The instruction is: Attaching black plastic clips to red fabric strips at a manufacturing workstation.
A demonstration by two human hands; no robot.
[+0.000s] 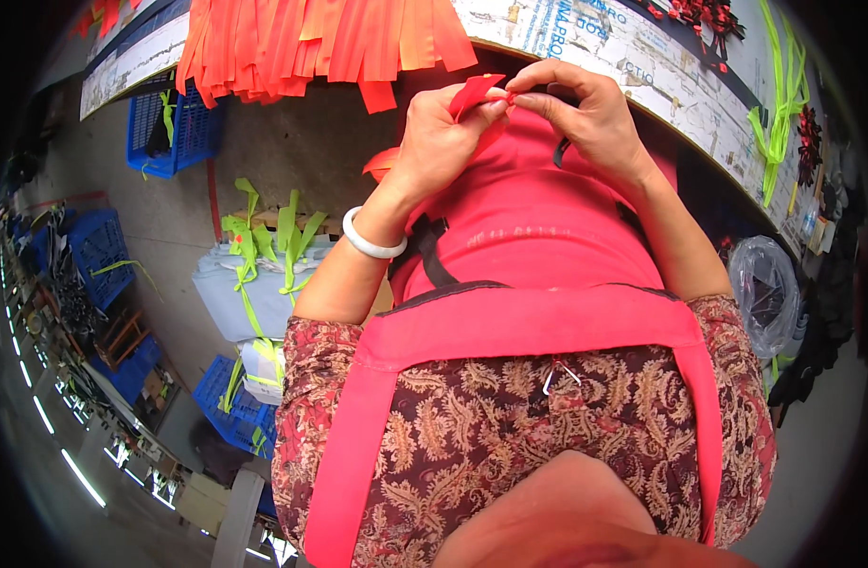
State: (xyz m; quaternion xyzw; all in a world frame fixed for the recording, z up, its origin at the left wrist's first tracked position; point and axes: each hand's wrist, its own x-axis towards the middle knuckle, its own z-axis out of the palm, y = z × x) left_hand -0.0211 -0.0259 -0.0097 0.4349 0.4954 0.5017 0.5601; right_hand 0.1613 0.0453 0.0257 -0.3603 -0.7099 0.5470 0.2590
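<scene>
I see a small red strip (pixel 474 95) pinched between both hands, held up in front of the red apron (pixel 529 227), just below the table edge (pixel 642 71). My left hand (pixel 439 133) grips its lower fold; my right hand (pixel 585 109) nips the top end with its fingertips. Orange strips (pixel 311 43) hang from the table just beside them, and blue crates (pixel 169 128) sit on the floor.

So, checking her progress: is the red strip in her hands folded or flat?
Folded: the red strip bends between both hands.
</scene>
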